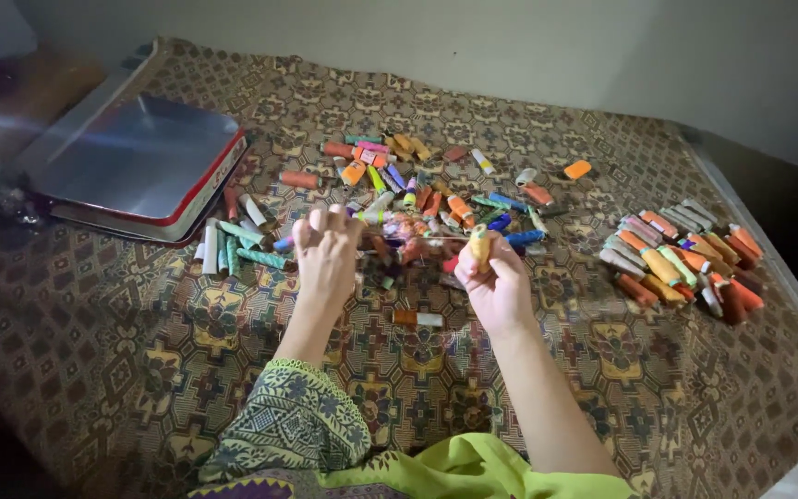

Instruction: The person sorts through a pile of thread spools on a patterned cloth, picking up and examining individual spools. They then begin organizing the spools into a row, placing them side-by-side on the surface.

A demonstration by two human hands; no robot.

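I look down on a bed covered by a brown patterned woven cloth [140, 351], with both of my bare hands raised over its middle. My right hand [496, 286] is curled shut around a small yellow-orange thread spool [479, 245], which stands up out of the fist, pinched between thumb and fingertips. My left hand [327, 254] is also closed, fingers bunched and knuckles up; it seems to pinch something thin, but I cannot tell what it grips. A fine pale strand [417, 237] appears to run between the two hands, though it is too faint to be sure.

At 12 o'clock from the hands lies a loose scatter of small multicoloured thread spools [417, 185], orange, pink, blue, green and white, lying at all angles. At 3 o'clock, well apart from my right hand, sits a tidier cluster of mostly orange and grey spools [681, 259], laid side by side. At 9 o'clock from my left hand, just beside it, is a small group of white and green spools [233, 242]. A single orange-and-white spool [417, 319] lies alone on the cloth at 6 o'clock, between my wrists. A lone orange spool [577, 169] sits at 2 o'clock.

At 10 o'clock rests a flat metal tin lid with a red rim [140, 157]. My left forearm wears a green patterned sleeve [293, 425].
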